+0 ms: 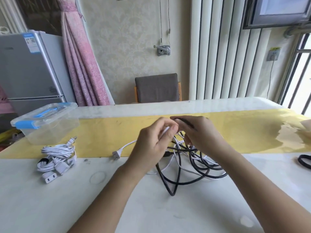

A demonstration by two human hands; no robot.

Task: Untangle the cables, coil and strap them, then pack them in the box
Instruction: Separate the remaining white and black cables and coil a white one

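A tangle of black cable (178, 182) and white cable (188, 170) lies on the table in front of me. My left hand (151, 145) pinches a stretch of the white cable, lifted above the tangle. My right hand (200, 133) grips a black strand just to its right; the fingertips of both hands nearly meet. The white cable's two-pin plug (116, 155) rests on the table left of my left hand. A coiled white cable bundle (56, 158) with plugs lies at the left. The clear plastic box (47, 125) with blue latches stands closed at the far left.
A yellow cloth strip (252, 132) runs across the white table (50, 207). A black strap (304, 161) lies at the right edge. A grey chair (157, 88) stands behind the table, a fridge (28, 68) at the back left.
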